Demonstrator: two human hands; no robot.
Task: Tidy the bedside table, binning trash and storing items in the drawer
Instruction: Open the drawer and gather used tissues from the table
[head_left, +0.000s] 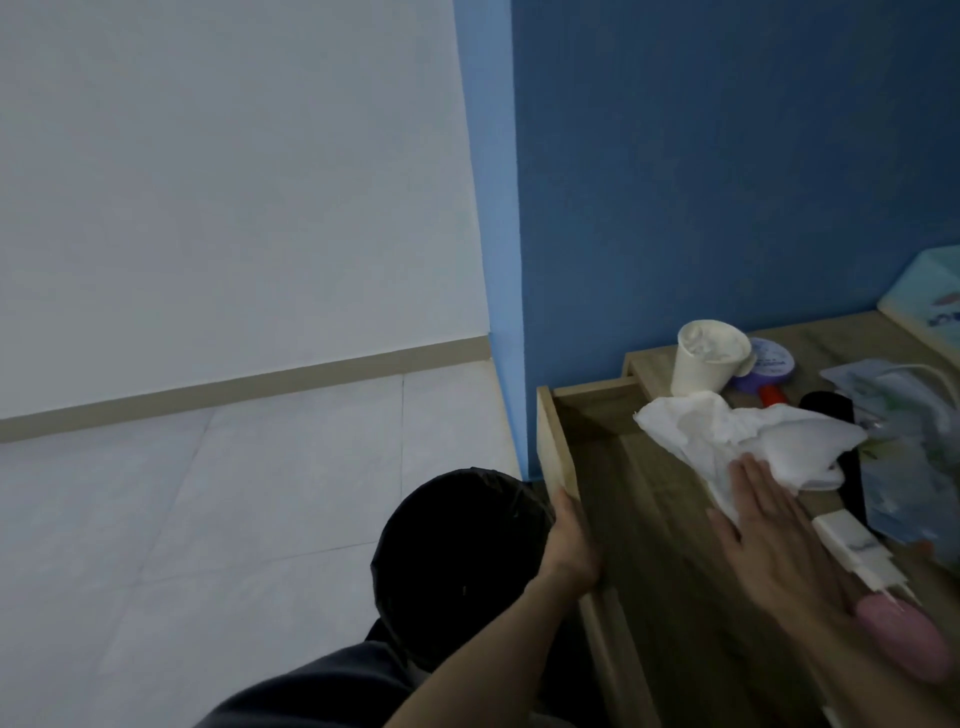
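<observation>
Gather the crumpled white tissue (743, 436) fully into your fingers before lifting, so no loose fold trails into the open wooden drawer (558, 447). Then carry it left to the black-lined round bin (457, 561) beside the drawer front. The tissue lies at the wooden bedside table's (831, 343) front edge, overhanging the drawer. Your right hand (774, 535) is flat, fingers straight, tips at the tissue, holding nothing. Your left hand (571, 545) curls round the drawer front's top edge.
</observation>
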